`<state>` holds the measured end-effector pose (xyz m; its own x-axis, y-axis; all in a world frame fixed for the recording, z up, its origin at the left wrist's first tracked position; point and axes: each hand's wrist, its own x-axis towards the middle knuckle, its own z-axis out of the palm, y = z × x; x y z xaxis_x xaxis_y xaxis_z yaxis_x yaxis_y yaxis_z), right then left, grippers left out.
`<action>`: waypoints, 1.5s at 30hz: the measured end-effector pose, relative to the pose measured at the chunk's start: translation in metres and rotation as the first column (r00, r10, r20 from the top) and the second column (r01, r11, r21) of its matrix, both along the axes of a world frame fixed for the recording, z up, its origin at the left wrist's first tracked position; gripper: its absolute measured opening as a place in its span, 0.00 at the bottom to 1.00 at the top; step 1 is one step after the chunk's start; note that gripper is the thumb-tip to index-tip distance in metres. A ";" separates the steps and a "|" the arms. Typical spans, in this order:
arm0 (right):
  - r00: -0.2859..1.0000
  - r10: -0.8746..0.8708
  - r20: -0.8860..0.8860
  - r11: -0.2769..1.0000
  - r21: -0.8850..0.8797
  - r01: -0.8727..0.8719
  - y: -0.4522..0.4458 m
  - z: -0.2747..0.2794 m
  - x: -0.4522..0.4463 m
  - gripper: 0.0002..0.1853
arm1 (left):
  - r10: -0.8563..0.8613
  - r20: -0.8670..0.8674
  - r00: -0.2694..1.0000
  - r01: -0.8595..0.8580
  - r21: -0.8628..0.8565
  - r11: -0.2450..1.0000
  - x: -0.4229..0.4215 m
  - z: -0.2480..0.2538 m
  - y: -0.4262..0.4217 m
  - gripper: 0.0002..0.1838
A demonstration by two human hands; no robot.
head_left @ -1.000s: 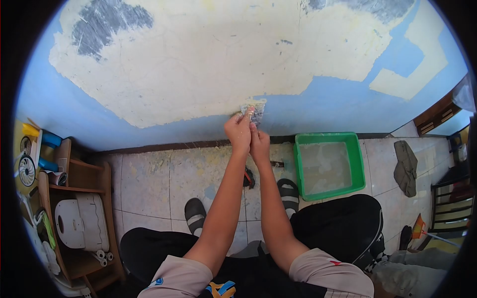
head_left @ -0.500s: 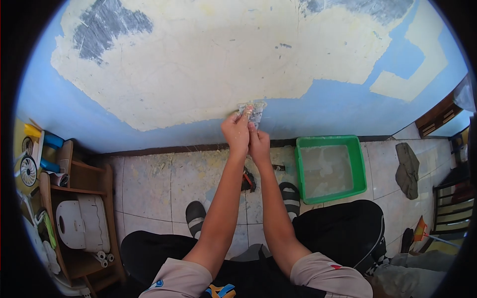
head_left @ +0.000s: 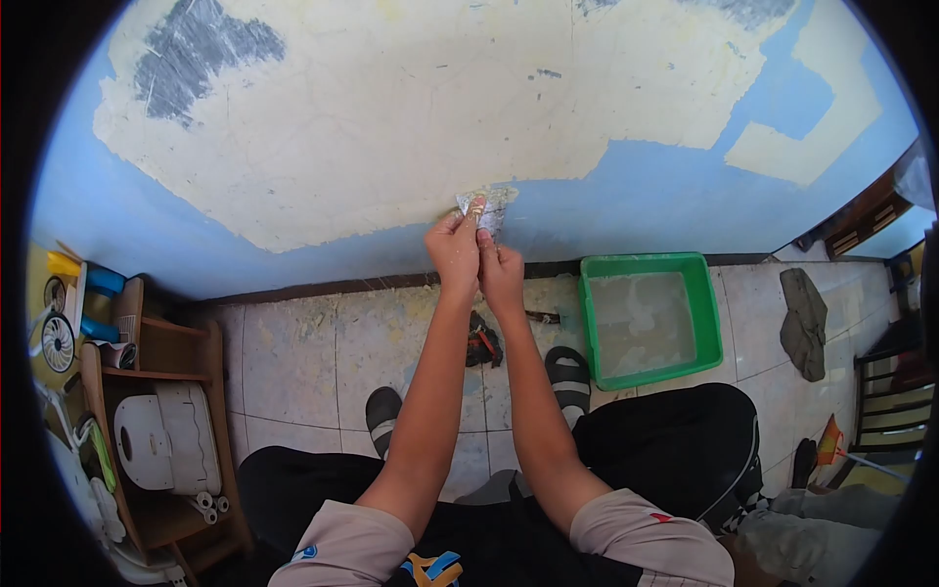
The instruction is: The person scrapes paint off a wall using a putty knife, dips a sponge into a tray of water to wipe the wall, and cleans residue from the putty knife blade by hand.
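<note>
Both hands are closed on one scraper, a flat putty knife [head_left: 495, 203] whose wide blade is smeared with pale residue. My left hand [head_left: 453, 252] grips it higher up, with a finger laid along the blade. Just below and to the right, my right hand [head_left: 502, 277] is wrapped round the handle, which the fingers mostly hide. The blade's far edge is at the wall, where the bare cream patch [head_left: 391, 117] meets the blue paint [head_left: 636, 205]. Whether the edge touches the wall I cannot tell. Pale flecks stick to my left hand.
A green basin [head_left: 712, 318] of cloudy water stands on the tiles at right. Between my feet lies a black-and-red tool [head_left: 482, 344], beside a dark strip [head_left: 543, 317]. Paint scraps litter the floor [head_left: 293, 342]. A wooden shelf [head_left: 147, 375] is at left, a dark cloth [head_left: 803, 323] at far right.
The view has shifted slightly, so the wall patches sit higher and farther left. My hands and the putty knife appear a little higher and farther left too; both hands keep their grip.
</note>
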<state>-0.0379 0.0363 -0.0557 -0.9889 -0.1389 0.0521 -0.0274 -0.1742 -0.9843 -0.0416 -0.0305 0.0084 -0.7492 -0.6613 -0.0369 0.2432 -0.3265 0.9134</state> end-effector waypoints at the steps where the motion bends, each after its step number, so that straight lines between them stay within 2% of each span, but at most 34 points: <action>1: 0.999 -0.025 -0.030 1.000 0.011 0.026 -0.002 -0.002 -0.001 0.29 | -0.003 -0.003 1.000 0.003 -0.001 1.000 -0.001 -0.009 -0.002 0.13; 3: 0.995 -0.075 -0.071 0.995 0.065 0.079 -0.002 -0.005 0.005 0.29 | 0.027 0.066 0.997 -0.022 -0.075 0.997 0.001 -0.014 -0.002 0.15; 5: 0.986 -0.116 -0.124 0.986 0.105 0.129 -0.004 -0.009 -0.004 0.29 | 0.030 0.057 0.998 -0.028 -0.037 0.999 -0.005 -0.010 0.003 0.15; 7: 0.995 -0.027 -0.097 0.992 0.116 0.038 0.002 -0.002 -0.006 0.28 | 0.041 0.081 0.996 -0.042 0.010 0.999 -0.004 -0.006 0.002 0.15; 8: 0.996 -0.020 -0.084 0.992 0.122 0.030 0.000 -0.001 -0.006 0.28 | 0.029 0.061 0.998 -0.026 -0.052 0.998 -0.007 -0.004 -0.003 0.15; 9: 0.998 -0.031 -0.057 0.998 0.050 0.034 -0.002 0.008 0.000 0.28 | 0.013 0.055 0.998 -0.007 -0.110 0.994 -0.004 -0.007 -0.004 0.14; 10: 0.998 -0.044 -0.043 0.999 -0.025 0.043 -0.004 0.014 0.003 0.30 | -0.033 -0.036 0.999 0.032 -0.023 0.999 -0.005 -0.013 -0.005 0.13; 14: 0.993 -0.101 -0.056 0.995 -0.006 0.101 -0.005 0.009 -0.003 0.30 | 0.006 0.045 0.999 -0.005 -0.020 1.000 -0.008 -0.009 0.000 0.13; 16: 0.983 -0.102 -0.152 0.987 0.109 0.120 -0.003 0.003 -0.003 0.28 | 0.011 0.057 0.998 -0.010 -0.015 1.000 -0.003 -0.008 0.001 0.14; 17: 0.984 -0.099 -0.147 0.987 0.113 0.116 -0.002 -0.001 -0.005 0.28 | 0.014 0.063 0.998 -0.013 -0.011 1.000 -0.002 -0.008 0.000 0.14; 19: 0.989 -0.050 -0.140 0.996 0.069 0.061 -0.003 -0.003 -0.009 0.28 | 0.001 0.016 1.000 0.000 -0.070 0.998 -0.005 -0.008 -0.006 0.15; 23: 0.989 -0.081 -0.123 0.995 0.046 0.087 -0.008 -0.002 -0.003 0.28 | 0.014 0.010 1.000 -0.014 -0.047 0.999 -0.004 -0.011 -0.006 0.17; 25: 0.995 -0.053 -0.079 0.997 0.048 0.057 -0.005 0.000 -0.004 0.29 | 0.040 0.049 0.998 -0.039 -0.013 0.999 0.000 -0.005 0.002 0.17; 29: 0.991 -0.050 -0.124 0.996 0.064 0.058 -0.005 0.021 -0.010 0.29 | 0.049 0.018 0.999 -0.049 -0.024 0.999 -0.004 0.019 0.001 0.16; 31: 0.996 -0.029 -0.089 1.000 -0.015 0.028 -0.003 0.034 -0.012 0.29 | 0.016 -0.098 0.995 -0.016 0.004 1.000 -0.008 0.025 0.000 0.16; 32: 0.996 -0.032 -0.088 0.999 -0.003 0.032 -0.002 0.035 -0.011 0.30 | 0.009 -0.064 0.998 -0.010 -0.020 1.000 -0.006 0.031 0.001 0.16; 36: 0.991 -0.075 -0.112 0.995 0.053 0.081 -0.003 -0.006 -0.013 0.30 | 0.042 0.005 0.999 -0.042 -0.073 0.996 -0.005 0.000 0.004 0.15; 38: 0.986 -0.074 -0.151 0.991 0.101 0.090 0.001 -0.013 -0.008 0.29 | 0.043 0.033 0.999 -0.043 -0.010 0.999 -0.001 -0.006 0.008 0.15; 39: 0.987 -0.076 -0.144 0.990 0.104 0.092 0.003 -0.011 -0.006 0.29 | 0.041 0.040 0.998 -0.041 -0.008 0.999 -0.001 -0.007 0.009 0.15; 41: 0.997 -0.056 -0.050 0.998 -0.006 0.056 0.001 0.000 -0.005 0.29 | 0.027 0.051 0.998 -0.024 -0.062 0.998 -0.005 -0.004 0.003 0.16; 45: 0.998 -0.009 0.069 0.997 -0.076 0.014 -0.003 0.006 -0.008 0.29 | 0.021 0.033 0.999 -0.021 -0.027 0.999 -0.010 0.001 0.003 0.16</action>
<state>-0.0461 0.0337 -0.0501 -0.9921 -0.1255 -0.0060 0.0374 -0.2490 -0.9678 -0.0512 -0.0274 0.0097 -0.7339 -0.6779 -0.0435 0.2193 -0.2970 0.9294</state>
